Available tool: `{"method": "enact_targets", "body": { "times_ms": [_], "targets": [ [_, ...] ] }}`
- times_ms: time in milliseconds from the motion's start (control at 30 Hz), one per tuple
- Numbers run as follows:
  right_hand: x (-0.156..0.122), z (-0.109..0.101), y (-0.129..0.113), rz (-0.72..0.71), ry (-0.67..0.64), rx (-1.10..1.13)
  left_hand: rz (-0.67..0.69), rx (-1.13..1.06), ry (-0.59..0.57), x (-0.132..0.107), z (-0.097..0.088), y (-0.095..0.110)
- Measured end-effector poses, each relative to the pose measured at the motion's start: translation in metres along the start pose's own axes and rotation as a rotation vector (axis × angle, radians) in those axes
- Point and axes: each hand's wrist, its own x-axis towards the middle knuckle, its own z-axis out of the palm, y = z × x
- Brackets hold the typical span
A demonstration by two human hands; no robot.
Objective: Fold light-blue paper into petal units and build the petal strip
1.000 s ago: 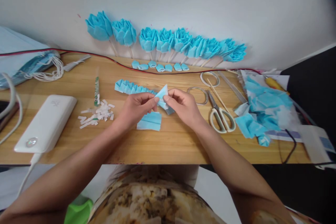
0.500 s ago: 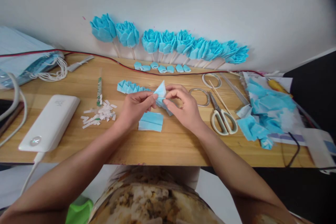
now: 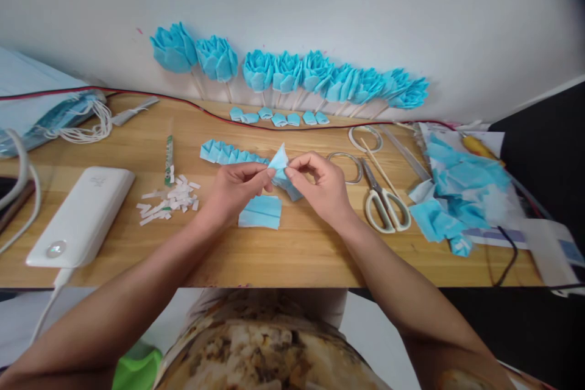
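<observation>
Between both sets of fingertips is a folded piece of light blue sheet, its pointed corner sticking up. My left hand pinches its left side with thumb and forefinger. My right hand grips the right side the same way, hiding part of the fold. Below them on the table lies a flat blue rectangle with a crease across it. A row of folded blue pieces sits just behind my left hand, and more blue material shows beneath the right fingers.
Several blue flowers on sticks lean on the wall, with small folded pieces before them. Scissors and tape rolls lie to the right, near blue scraps. White paper strips and a power bank are left.
My right fingertips have shifted slightly on the folded piece, which still points up. The whole view has moved a little, so the table things appear farther left.
</observation>
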Motion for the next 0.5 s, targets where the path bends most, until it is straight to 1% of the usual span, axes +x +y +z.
{"method": "enact_targets", "body": {
  "times_ms": [67, 200, 267, 367, 500],
  "targets": [
    [0.0005, -0.0001, 0.003, 0.045, -0.023, 0.077, 0.007, 0.022, 0.017, 0.0001, 0.0002, -0.0004],
    [0.0017, -0.0014, 0.0087, 0.168, -0.111, 0.266, 0.024, 0.038, 0.035, 0.0001, -0.0003, -0.0018],
    [0.0017, -0.0024, 0.0082, 0.202, -0.124, 0.32, 0.028, 0.043, 0.038, 0.0001, -0.0006, -0.002],
    [0.0011, -0.0033, 0.0041, 0.203, -0.148, 0.311, 0.039, 0.06, 0.034, -0.0006, -0.0005, -0.0017],
    [0.0006, -0.0026, -0.0003, 0.19, -0.163, 0.193, 0.07, 0.113, 0.022, -0.0022, 0.0007, 0.0003]
  ]
}}
